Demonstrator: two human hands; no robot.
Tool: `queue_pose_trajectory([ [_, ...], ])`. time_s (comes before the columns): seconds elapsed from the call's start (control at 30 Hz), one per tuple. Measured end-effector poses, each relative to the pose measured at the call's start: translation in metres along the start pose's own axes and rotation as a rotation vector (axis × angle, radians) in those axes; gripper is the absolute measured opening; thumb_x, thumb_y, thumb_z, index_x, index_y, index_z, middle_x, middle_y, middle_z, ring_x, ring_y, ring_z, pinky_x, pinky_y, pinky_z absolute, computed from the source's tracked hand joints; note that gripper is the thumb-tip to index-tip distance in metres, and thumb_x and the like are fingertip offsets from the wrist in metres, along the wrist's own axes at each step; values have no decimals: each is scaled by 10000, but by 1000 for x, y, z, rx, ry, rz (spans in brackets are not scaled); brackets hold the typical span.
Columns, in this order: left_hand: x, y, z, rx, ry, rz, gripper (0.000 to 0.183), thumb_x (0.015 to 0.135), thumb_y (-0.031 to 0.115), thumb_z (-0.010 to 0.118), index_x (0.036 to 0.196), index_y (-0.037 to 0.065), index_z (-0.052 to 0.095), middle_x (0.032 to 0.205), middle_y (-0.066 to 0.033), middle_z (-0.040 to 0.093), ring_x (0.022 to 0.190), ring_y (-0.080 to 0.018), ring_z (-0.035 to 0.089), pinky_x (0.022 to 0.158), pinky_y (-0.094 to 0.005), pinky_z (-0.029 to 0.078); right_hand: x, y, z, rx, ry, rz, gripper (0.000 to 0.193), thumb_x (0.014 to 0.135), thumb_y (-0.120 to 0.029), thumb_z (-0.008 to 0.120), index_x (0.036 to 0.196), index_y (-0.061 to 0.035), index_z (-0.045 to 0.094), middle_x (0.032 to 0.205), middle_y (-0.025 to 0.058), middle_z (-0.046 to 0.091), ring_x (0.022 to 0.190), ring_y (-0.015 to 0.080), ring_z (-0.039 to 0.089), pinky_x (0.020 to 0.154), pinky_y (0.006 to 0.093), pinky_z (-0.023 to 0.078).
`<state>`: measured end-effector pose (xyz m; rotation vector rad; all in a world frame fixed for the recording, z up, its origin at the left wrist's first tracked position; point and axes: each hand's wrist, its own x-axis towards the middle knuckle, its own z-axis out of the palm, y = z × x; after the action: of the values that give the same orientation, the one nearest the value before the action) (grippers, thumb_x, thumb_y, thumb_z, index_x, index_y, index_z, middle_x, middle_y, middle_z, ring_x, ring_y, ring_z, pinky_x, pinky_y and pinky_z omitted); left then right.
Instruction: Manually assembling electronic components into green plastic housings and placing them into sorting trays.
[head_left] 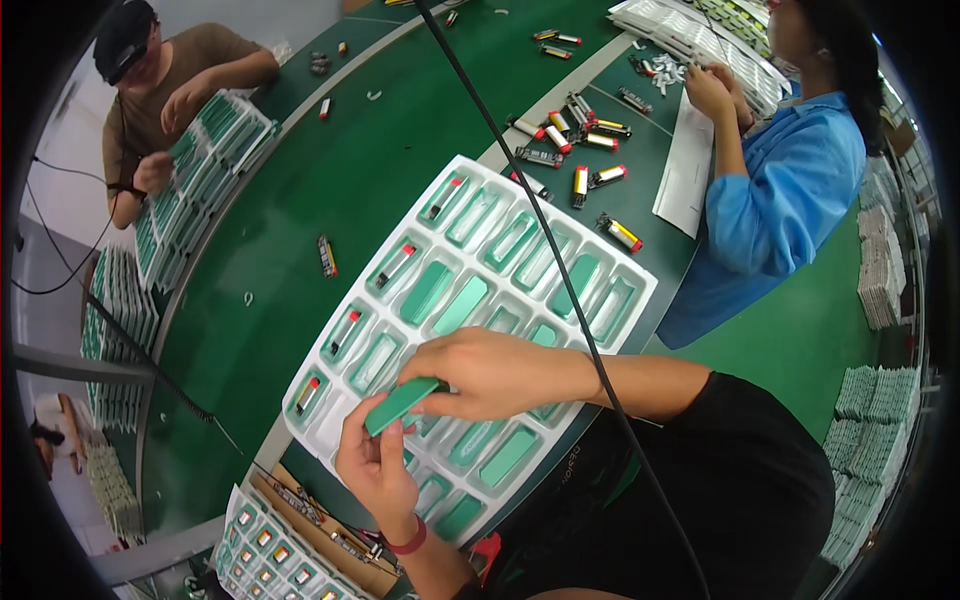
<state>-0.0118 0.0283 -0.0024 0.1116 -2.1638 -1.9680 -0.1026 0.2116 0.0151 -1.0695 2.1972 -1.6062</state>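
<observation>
Over a white moulded tray [322, 438], both hands grip one flat green plastic case [398, 406]. My left hand [378, 465], with a red band at its wrist, pinches the lower end between thumb and fingers. Reaching in from the right, my right hand [490, 372] closes on the upper end. Several pockets of the tray hold green cases, such as one green shell [508, 456]. Along its left side, pockets carry small battery assemblies with red ends, among them a battery assembly [396, 266]. My hands and forearm hide some middle pockets.
Loose battery assemblies [600, 140] lie on the green table beyond the tray. A co-worker in blue [775, 190] works at the right, another person [190, 70] behind stacked trays [205, 170] at the far left. A black cable [560, 255] crosses the view. A filled tray [275, 555] stands at lower left.
</observation>
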Motion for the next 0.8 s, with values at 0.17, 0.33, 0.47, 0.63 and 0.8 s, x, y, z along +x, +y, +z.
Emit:
queue_pose_trajectory([
  [0.17,4,-1,4,134,45,16,232,926,-5,571,1151,-55,593,994,-134,660,769,-148,653,666,-250,545,-1,13,9,-138,45,-104,200,848,-132,648,954,30,595,820,195,622,790,399,625,701,460,493],
  [0.33,0,2,-5,189,36,11,229,927,-12,554,1148,-67,581,975,-145,657,742,-152,656,640,-246,548,-1,19,14,-173,-49,-162,235,888,-193,637,875,17,531,774,191,581,748,413,599,660,469,481],
  [0.47,-6,14,-11,177,-1,25,261,883,-58,569,1141,-83,592,942,-149,664,764,-152,649,642,-248,548,2,7,9,-119,-158,-129,292,884,-239,652,847,10,505,770,182,570,722,410,591,647,471,477],
  [0.63,-26,19,-2,270,98,43,250,807,-72,634,1056,-52,645,887,-124,674,736,-169,642,650,-270,513,-15,1,12,-217,-105,-232,263,832,-203,708,924,-8,558,758,130,568,673,332,620,543,406,480],
  [0.8,-43,8,-14,342,82,58,303,759,-29,689,1058,10,664,877,-139,669,736,-245,652,659,-281,498,-20,11,38,-194,-97,-215,268,812,-130,714,1033,-26,604,821,121,609,692,303,636,545,369,486],
])
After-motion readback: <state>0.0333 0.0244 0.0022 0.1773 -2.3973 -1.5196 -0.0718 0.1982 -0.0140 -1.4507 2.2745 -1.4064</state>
